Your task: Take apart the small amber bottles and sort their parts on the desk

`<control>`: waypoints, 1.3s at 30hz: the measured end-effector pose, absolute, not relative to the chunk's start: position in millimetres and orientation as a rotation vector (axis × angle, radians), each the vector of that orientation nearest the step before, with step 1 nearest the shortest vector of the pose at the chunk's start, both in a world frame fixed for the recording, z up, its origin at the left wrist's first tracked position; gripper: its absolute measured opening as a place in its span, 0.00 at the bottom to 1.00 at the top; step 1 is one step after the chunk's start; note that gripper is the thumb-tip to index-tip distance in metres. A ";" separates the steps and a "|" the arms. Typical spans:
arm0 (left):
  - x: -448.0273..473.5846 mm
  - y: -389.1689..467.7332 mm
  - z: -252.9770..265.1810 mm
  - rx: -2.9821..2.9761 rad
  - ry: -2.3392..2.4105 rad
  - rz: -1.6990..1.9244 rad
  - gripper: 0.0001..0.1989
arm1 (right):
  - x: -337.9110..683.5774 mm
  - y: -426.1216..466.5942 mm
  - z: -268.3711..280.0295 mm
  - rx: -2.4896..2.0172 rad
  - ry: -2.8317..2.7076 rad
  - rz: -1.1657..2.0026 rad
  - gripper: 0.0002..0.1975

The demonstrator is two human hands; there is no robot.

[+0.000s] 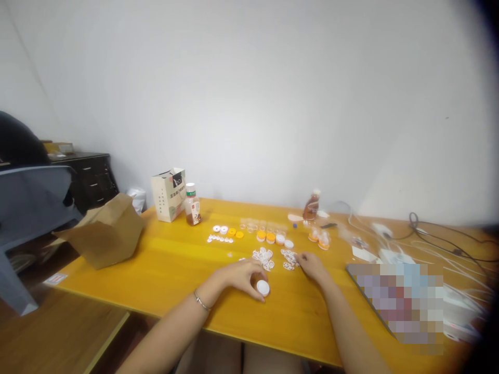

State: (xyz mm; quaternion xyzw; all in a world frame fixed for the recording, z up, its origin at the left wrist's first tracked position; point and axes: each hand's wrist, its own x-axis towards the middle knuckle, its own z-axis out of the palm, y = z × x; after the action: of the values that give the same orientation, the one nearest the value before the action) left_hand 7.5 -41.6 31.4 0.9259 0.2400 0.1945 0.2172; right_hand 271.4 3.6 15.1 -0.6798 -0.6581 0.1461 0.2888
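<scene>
Left hand [246, 277]: curled, we hold a white cap [263, 288].
Right hand [304, 259]: bunched, hold unclear, at white cutouts [289, 258], far and right of it.

Pale wall [253, 104], plain, softly lit, brightest around its middle. Glossy yellow-brown wooden table [175, 254] set along it. Far left: dark cabinet [91, 156] with drawers [88, 177], grey-blue chair [35, 202] in front.
</scene>
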 end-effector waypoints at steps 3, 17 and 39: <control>7.3 -40.4 29.2 2.579 0.679 0.527 0.21 | 271.3 2.3 17.1 -1.819 -1.741 0.378 0.16; 12.5 -34.4 21.5 2.553 0.723 0.550 0.18 | 204.6 -48.5 34.3 -1.081 -2.326 0.979 0.19; 12.7 -32.2 16.6 2.564 0.767 0.507 0.18 | 210.0 -47.3 37.9 -1.036 -2.235 1.139 0.07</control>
State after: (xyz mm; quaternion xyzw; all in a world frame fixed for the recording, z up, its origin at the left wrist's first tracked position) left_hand 12.7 -32.2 16.6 0.9208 0.2756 0.1820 0.2073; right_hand 210.0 -47.3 37.9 -0.3729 -0.8049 0.4100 0.2121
